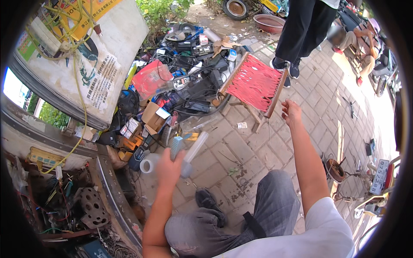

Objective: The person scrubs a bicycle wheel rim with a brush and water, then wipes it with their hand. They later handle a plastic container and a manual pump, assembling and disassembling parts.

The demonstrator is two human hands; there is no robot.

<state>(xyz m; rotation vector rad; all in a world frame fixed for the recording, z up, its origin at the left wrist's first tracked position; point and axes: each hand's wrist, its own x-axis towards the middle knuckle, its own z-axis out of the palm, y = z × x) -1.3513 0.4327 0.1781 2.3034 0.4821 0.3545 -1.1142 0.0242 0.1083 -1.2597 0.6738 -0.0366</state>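
Observation:
My left hand (168, 170) is blurred, its fingers closed around a light-blue ribbed piece (176, 146) that sticks up past the thumb. Against the same hand is a translucent white plastic part (147, 166) with a round opening, mostly hidden by the palm; a long clear strip (197, 146) slants up beside it. Whether these are joined, I cannot tell. My right hand (291, 112) reaches forward with loosely bent fingers and nothing visible in them. Just beyond it stands a folding stool (254, 84) with wooden bars and a seat of red straps.
A heap of electronic scrap and boxes (193, 73) covers the paving ahead-left. An opened vehicle panel (99, 73) with a yellow cable (79, 90) stands at left. A person in black trousers (301, 34) stands behind the stool; another person sits far right. A license plate (378, 177) is at right.

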